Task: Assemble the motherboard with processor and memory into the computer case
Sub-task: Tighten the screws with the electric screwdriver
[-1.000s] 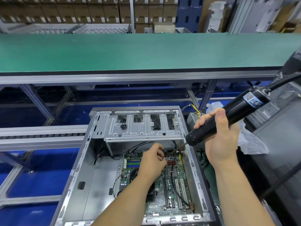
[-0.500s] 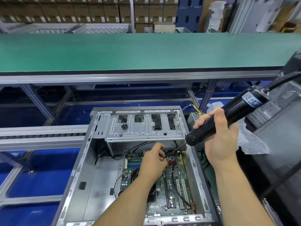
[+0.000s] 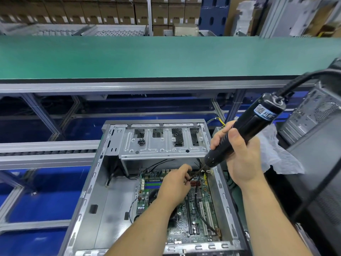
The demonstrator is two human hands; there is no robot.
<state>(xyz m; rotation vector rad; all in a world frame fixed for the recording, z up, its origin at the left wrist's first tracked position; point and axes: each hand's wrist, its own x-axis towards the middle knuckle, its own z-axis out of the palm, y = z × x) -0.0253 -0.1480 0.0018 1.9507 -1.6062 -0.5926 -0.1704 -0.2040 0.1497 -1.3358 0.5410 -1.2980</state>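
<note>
The motherboard point(image 3: 191, 209) lies inside the computer case point(image 3: 103, 200). The right hand point(image 3: 241, 159) grips an electric screwdriver point(image 3: 245, 133); the left hand point(image 3: 175, 183) pinches its bit at the board's 12 o'clock edge. If the bit slips, it could gouge the board or nip fingers.

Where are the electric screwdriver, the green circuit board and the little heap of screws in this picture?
electric screwdriver point(image 3: 245, 133): head view, on its black barrel above the gripping fingers.
motherboard point(image 3: 195, 218): head view, on the green board beside the white slots.
heap of screws point(image 3: 141, 141): head view, on the dark cluster atop the drive cage.
</note>
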